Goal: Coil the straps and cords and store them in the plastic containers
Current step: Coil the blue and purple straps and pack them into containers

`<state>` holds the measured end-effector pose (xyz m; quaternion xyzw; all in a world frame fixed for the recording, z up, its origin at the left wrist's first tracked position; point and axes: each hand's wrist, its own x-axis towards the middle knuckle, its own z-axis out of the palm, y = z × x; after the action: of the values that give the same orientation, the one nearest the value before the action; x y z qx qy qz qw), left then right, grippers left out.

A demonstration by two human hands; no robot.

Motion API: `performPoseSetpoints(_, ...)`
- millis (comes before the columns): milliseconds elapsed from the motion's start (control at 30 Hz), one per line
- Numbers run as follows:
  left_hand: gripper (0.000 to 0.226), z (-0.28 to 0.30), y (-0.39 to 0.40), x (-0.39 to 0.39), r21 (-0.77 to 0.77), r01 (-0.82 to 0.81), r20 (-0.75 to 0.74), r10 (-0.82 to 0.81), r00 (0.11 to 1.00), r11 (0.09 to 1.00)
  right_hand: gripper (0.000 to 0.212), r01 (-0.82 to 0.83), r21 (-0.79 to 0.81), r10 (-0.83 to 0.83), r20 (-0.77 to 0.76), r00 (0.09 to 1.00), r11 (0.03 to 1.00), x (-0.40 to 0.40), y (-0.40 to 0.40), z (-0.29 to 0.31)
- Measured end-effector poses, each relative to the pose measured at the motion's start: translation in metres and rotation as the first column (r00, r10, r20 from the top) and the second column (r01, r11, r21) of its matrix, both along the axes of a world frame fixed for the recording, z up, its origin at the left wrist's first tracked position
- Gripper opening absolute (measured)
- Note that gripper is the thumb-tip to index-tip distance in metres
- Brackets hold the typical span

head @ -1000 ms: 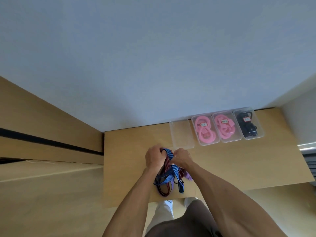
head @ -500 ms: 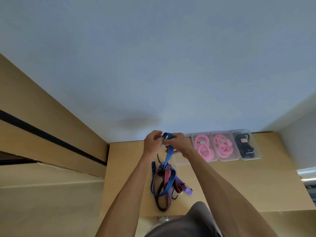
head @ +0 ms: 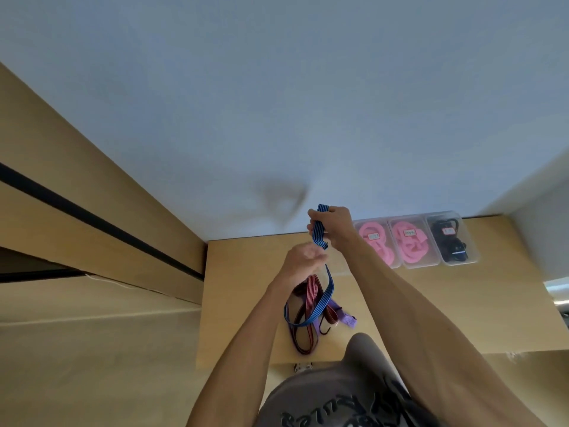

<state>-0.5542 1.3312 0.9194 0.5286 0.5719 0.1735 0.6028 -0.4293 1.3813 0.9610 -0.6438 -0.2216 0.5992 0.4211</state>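
My right hand [head: 334,225] grips the folded top of a blue striped strap [head: 319,232], raised above the wooden table [head: 480,303]. The strap hangs down past my left hand [head: 303,260], whose fingers are curled on the strap just below the right hand. Its lower loop [head: 308,315] rests on a pile with a red striped strap [head: 312,288] and a purple strap [head: 341,315]. Three clear plastic containers stand at the back of the table: two hold pink coils [head: 377,241] [head: 411,243], one holds a black cord [head: 451,241].
A white wall rises behind the table. Wooden panels [head: 77,186] with a dark gap run along the left. An empty clear container is mostly hidden behind my right arm. A dark hook [head: 331,329] lies by the pile.
My right hand has lifted the blue strap's end higher and to the right. My left hand has slid lower down the strap. The camera has tilted up.
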Motion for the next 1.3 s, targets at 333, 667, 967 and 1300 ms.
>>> performPoseSetpoints(333,0.021,0.019,0.028,0.009,0.323,0.013,-0.313,0.094,0.945,0.946,0.031,0.068,0.104,-0.078,0.104,0.991,0.992,-0.006,-0.012,0.004)
performPoseSetpoints(667,0.042,0.091,0.055,-0.015,0.368,-0.388,-0.013,0.422,0.907,0.845,0.043,-0.474,0.132,0.465,0.095,0.88,0.871,-0.005,-0.016,0.051)
performPoseSetpoints(967,0.008,0.128,0.043,-0.023,0.742,-0.229,-0.035,0.377,0.926,0.63,0.036,-0.425,0.137,0.344,0.396,0.851,0.895,0.002,0.006,0.12)
performPoseSetpoints(1300,0.004,0.163,0.05,-0.018,0.685,-0.101,0.066,0.076,0.995,0.722,0.038,-0.198,0.265,0.094,0.36,0.928,0.944,-0.007,0.003,0.138)
